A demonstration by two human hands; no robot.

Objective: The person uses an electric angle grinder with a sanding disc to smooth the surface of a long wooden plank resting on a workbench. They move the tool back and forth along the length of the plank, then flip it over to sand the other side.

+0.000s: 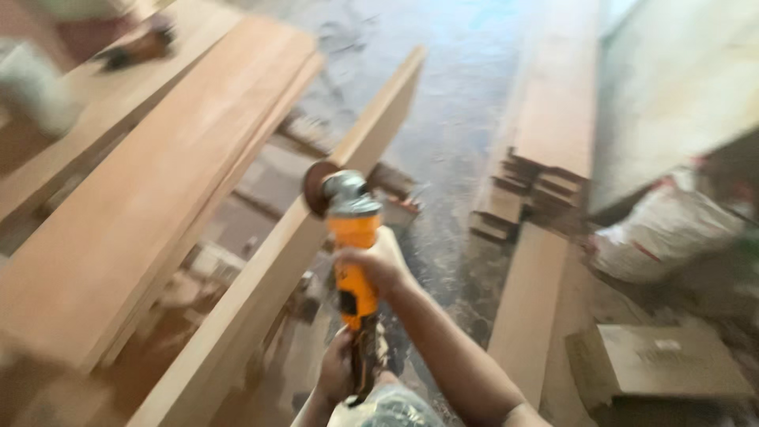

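Setting: woodworking shop seen from above; dusty grey floor (466, 95) is running up the centre of the frame, image is motion-blurred throughout.
Workpiece: long narrow plank (261, 285) is lying on a diagonal from lower left to upper centre, set on edge.
Tool: orange angle grinder (353, 237) is sitting at frame centre, its grey head and brown sanding disc (316, 187) pointing up; disc is lying against the plank's right face.
Right hand (379, 265): is wrapping closed around the grinder's orange body from the right, forearm running to the lower right.
Left hand (338, 370): is gripping the grinder's dark rear end at bottom centre, fingers curled shut.
Left side: broad board (150, 198) is lying parallel to the plank, filling the left half of the frame; another board is showing above it at upper left.
Right side: stacked timber (545, 142) is running along the upper right, white sack (664, 233) at right edge, flat cardboard box (656, 364) at lower right.
Upper left: blurred objects, identity cannot be told.
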